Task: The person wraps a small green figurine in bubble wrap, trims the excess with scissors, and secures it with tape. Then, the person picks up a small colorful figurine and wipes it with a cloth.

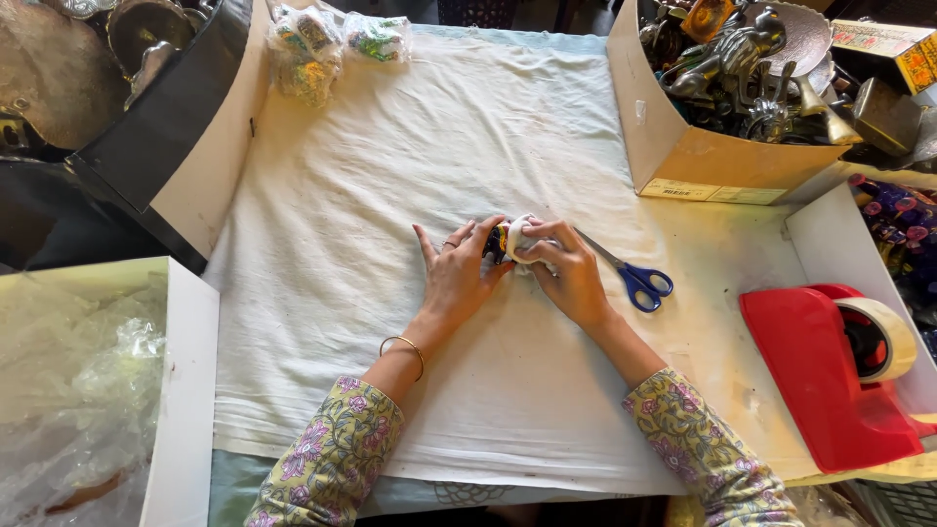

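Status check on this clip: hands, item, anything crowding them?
Left hand and right hand both on small white-wrapped object, mid-cloth. Grip closure unclear. Blue-handled scissors just beside right hand; red tape dispenser farther right.
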